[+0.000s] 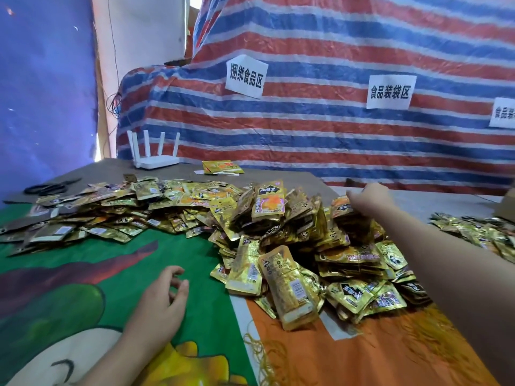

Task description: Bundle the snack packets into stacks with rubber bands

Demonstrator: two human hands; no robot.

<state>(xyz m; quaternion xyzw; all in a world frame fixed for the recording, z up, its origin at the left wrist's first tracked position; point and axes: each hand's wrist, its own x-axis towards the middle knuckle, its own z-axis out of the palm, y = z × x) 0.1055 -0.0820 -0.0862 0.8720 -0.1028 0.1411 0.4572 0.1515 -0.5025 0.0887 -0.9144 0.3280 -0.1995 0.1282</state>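
Snack packets [289, 280] lie heaped in front of me on the desk [83, 274], glossy gold foil pouches with orange panels, dark logo marks and white barcode labels, crinkled and catching the light. Nearest me, loose yellow rubber bands [267, 355] tangle on the orange part of the printed cloth, just below the pile. My left hand [164, 296] rests on the green cloth beside the heap, fingers loosely curled and apart, gripping nothing. My right hand [367, 197] reaches across the top of the pile, fingers bent down onto an orange-faced packet; I cannot tell whether it is gripped. One packet [269, 200] stands upright on the pile's crest. Further left, more packets [111, 207] spread flat in a wide layer. Beyond them lie black scissors [53, 187], a white router [154, 151] with upright antennas, and a small separate bundle of packets [222, 167]. Behind hangs a red, white and blue striped tarp [334, 129] with paper signs [246, 76].
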